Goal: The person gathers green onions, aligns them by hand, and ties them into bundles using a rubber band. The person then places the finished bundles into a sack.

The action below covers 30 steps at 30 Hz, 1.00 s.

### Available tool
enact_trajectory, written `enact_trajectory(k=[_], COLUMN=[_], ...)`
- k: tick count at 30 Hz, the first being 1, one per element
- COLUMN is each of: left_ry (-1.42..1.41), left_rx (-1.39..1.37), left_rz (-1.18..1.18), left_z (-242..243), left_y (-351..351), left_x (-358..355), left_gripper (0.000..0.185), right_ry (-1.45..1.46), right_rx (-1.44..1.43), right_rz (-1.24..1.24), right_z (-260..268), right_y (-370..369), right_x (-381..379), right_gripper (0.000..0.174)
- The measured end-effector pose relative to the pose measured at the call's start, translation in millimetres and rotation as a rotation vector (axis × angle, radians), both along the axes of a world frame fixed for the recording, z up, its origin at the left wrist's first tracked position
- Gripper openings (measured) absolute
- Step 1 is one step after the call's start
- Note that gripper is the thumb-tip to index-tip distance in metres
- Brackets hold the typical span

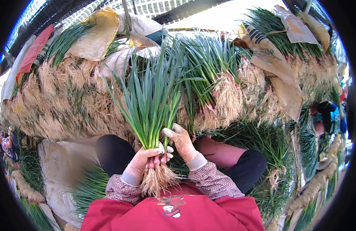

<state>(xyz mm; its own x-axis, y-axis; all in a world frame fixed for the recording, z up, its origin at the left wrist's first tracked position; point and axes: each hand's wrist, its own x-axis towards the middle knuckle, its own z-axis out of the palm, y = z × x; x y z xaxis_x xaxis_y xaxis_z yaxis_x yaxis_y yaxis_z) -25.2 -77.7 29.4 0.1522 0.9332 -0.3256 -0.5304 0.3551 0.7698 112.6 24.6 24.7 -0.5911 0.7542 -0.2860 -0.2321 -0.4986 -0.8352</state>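
A bunch of green onion plants [150, 127] with reddish bulbs and long pale roots stands upright before my chest. My left hand [143, 158], in a soiled pale glove, is closed round the stems just above the bulbs. Beside it on the right, my right hand [182, 140], gloved too, has its thumb and finger against one stalk at the bunch's right edge. The bunch's roots [159, 180] hang over my red apron [172, 213]. Just beyond, a loose pile of the same plants [209, 69] lies with its roots towards me.
A long stacked bank of rooted plants [65, 101] crosses the view, partly covered by sacks [94, 37]. A white sheet [62, 173] lies at left, loose green plants [270, 150] at right. People are partly visible at both far edges.
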Motion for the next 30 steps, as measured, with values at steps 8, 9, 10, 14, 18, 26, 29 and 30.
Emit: enact_trajectory(k=[8, 9, 10, 14, 18, 26, 29, 30], left_ry=[-0.408, -0.455, -0.5, -0.507, -0.235, 0.486, 0.356, 0.216], left_rx=[-0.026, 0.006, 0.038, 0.118, 0.026, -0.084, 0.177, 0.203], left_rz=[0.107, 0.065, 0.023, 0.094, 0.177, 0.151, 0.222, 0.349], left_z=[-21.0, -23.7, -25.9, -35.1, -26.1, 53.8, 53.3, 53.2], left_y=[-6.3, -7.0, -7.9, -10.0, 1.8, 0.9, -9.3, -7.5], left_x=[17.1, 14.0, 11.5, 6.9, 14.1, -31.7, -86.4, -78.0], left_gripper=[0.022, 0.022, 0.021, 0.023, 0.028, 0.016, 0.027, 0.046], right_ry=[0.585, 0.63, 0.612, 0.401, 0.606, 0.054, -1.002, -1.093], right_rx=[-0.327, -0.354, -0.375, -0.215, -0.416, -0.225, 1.074, 1.285], right_rz=[-0.107, -0.055, -0.018, -0.134, -0.311, 0.493, 0.668, 0.375], right_z=[-26.5, -21.1, -25.9, -30.3, -26.7, -29.6, 4.6, 11.6], right_y=[-11.1, -7.1, -3.0, -12.5, -17.1, 15.0, 19.5, 27.2], right_x=[-5.2, -7.5, -8.8, 3.1, -2.2, 69.0, 103.6, 106.6], right_gripper=[0.025, 0.027, 0.031, 0.02, 0.027, 0.03, 0.036, 0.038])
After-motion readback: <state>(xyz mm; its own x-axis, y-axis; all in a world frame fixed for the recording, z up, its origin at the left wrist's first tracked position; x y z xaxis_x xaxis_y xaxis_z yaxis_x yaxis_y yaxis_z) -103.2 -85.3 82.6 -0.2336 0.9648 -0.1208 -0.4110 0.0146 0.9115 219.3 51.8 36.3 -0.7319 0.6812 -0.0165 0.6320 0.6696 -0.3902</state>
